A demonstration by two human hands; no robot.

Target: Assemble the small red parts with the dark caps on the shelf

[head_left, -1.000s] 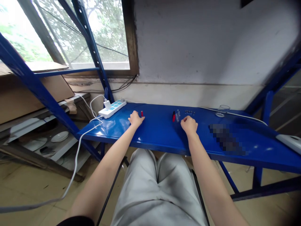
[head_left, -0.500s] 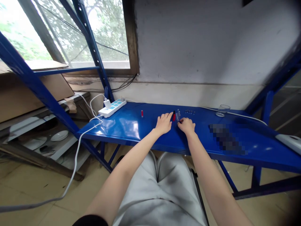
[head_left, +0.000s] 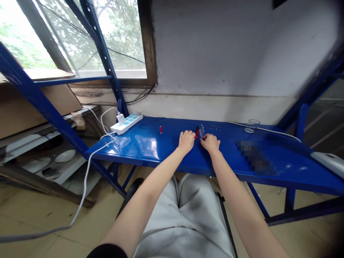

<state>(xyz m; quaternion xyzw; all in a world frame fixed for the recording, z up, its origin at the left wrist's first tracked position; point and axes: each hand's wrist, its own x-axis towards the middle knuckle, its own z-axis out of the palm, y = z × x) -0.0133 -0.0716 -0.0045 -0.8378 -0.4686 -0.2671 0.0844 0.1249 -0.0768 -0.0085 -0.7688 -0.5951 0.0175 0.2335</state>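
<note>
Left hand (head_left: pixel 186 140) and right hand (head_left: pixel 210 142) curl beside the red piece (head_left: pixel 197 132); cannot tell whether either grip holds it.

Daylight from a window (head_left: pixel 80 39) lights a white wall (head_left: pixel 228 46), blue metal bench (head_left: pixel 150 145) and tiled floor (head_left: pixel 32 211).

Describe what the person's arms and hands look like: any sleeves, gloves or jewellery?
The left hand and the right hand are bare: no gloves, no ring or watch visible. Both forearms are uncovered. A black sleeve shows high on the left arm; the right arm is bare to the picture's edge.
</note>
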